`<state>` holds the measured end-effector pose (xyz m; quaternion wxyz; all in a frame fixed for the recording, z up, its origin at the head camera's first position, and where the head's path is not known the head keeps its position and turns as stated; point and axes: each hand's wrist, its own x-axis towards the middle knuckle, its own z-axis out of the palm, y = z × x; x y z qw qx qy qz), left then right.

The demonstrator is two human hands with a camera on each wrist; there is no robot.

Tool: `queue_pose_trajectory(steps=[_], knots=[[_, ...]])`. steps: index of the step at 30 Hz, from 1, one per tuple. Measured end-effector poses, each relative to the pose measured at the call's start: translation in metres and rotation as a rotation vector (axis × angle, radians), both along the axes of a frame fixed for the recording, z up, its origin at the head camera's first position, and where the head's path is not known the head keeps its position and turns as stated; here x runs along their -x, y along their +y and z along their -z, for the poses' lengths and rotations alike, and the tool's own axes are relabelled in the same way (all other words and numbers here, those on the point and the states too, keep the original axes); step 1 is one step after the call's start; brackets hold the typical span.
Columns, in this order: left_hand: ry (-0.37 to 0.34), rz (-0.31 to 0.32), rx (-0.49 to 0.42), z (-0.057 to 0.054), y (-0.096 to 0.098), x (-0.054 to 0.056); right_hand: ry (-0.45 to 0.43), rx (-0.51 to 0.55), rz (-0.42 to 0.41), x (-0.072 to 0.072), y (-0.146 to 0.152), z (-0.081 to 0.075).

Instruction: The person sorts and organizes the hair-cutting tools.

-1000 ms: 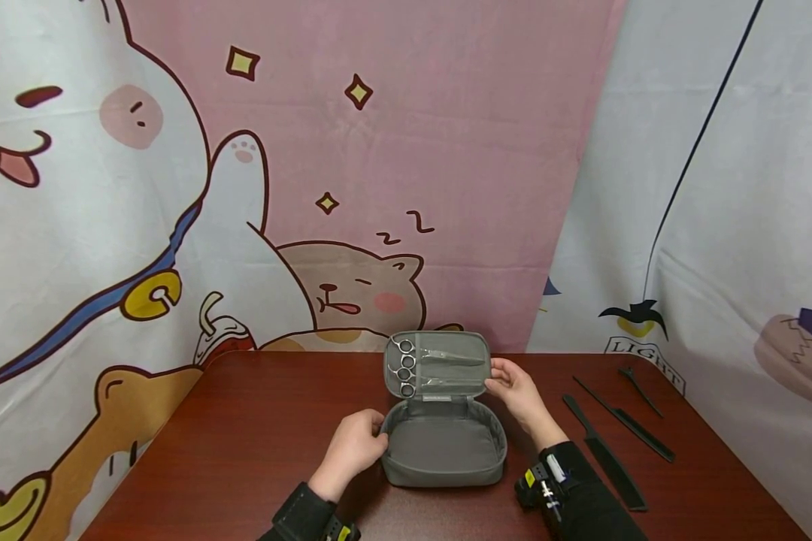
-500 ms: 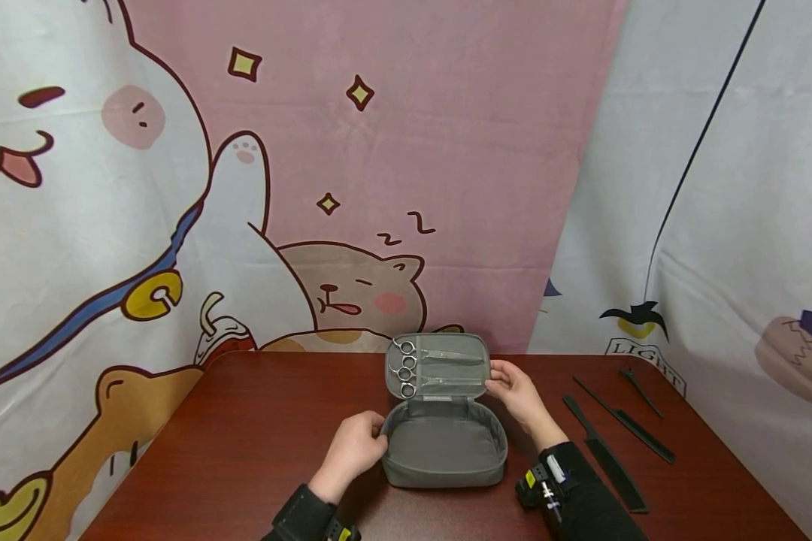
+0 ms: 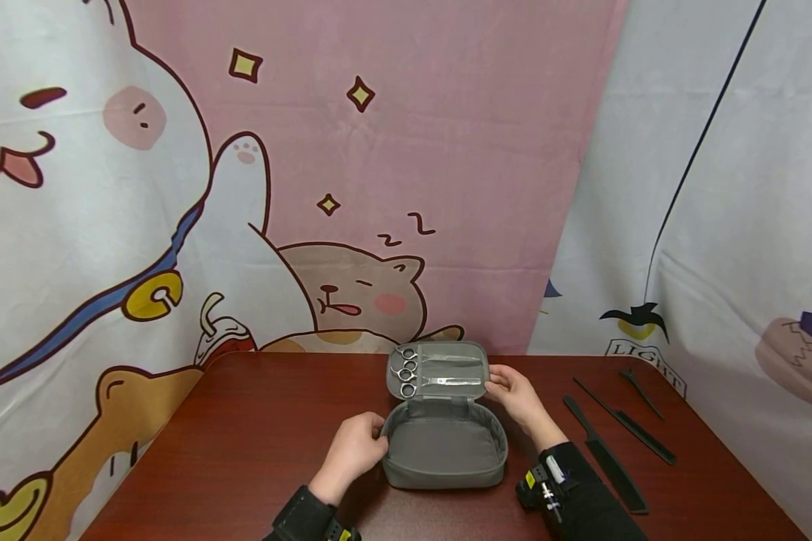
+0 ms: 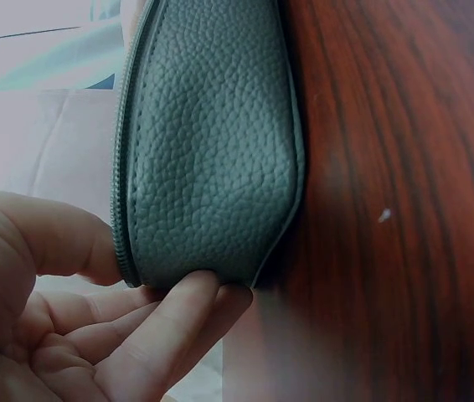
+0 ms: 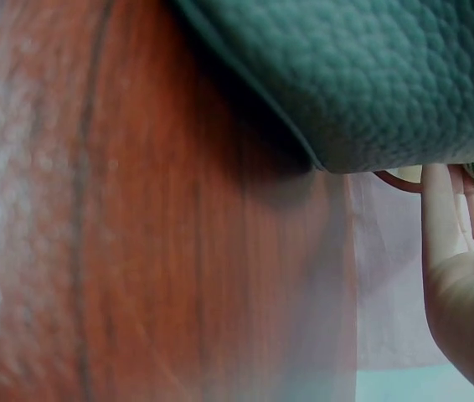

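Observation:
A grey zip-up case (image 3: pixel 444 479) of pebbled, leather-like material lies unzipped on the table. Its lid (image 3: pixel 474 352) tilts back at the far side, and metal finger rings of scissors (image 3: pixel 407 374) show down the lid's left, beside clear pockets. My left hand (image 3: pixel 353 449) grips the left side of the lower half; in the left wrist view its thumb is at the zipper edge (image 4: pixel 121 209) and fingers are against the outer wall. My right hand (image 3: pixel 516 396) pinches the lid's right edge. In the right wrist view the case hides part of that hand's fingertips.
To the right on the brown table (image 3: pixel 264 451) lie a wide black comb (image 3: pixel 607 458), a slim black tail comb (image 3: pixel 625 421) and a small thin dark tool (image 3: pixel 641 393) with a forked end. A printed cloth (image 3: pixel 487 150) hangs behind the table.
The lid has tipped farther back and lower, with my right hand following slightly at its edge. My left hand and the lower half of the case have barely moved.

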<state>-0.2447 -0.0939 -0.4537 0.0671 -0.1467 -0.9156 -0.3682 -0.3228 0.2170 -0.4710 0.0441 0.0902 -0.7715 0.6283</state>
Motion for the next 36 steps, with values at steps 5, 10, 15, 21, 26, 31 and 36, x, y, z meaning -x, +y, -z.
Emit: queue_pose_trajectory(steps=[5,10,15,21,26,31,36], knots=[[0.006,-0.004,0.001,-0.0001,0.0003,-0.001,-0.026,-0.018,0.011,0.0006,-0.0007,0.0004],[0.009,-0.014,0.0,-0.0011,0.0014,-0.002,-0.05,-0.035,-0.001,-0.0008,0.0002,-0.0006],[0.001,-0.018,0.0,-0.0014,0.002,-0.0018,-0.081,-0.035,-0.005,-0.0013,0.0013,-0.0014],[-0.026,-0.016,-0.004,-0.0016,0.0016,-0.0013,-0.113,-0.044,-0.022,-0.0007,0.0018,-0.0025],[-0.05,-0.02,-0.004,-0.0019,0.0015,-0.001,-0.146,-0.056,-0.041,-0.0013,0.0025,-0.0035],[-0.051,-0.02,-0.002,-0.0018,0.0014,-0.0008,-0.197,-0.06,-0.045,-0.001,0.0036,-0.0036],[-0.051,-0.014,-0.004,-0.0021,0.0013,-0.0008,-0.226,-0.067,-0.041,0.0002,0.0038,-0.0026]])
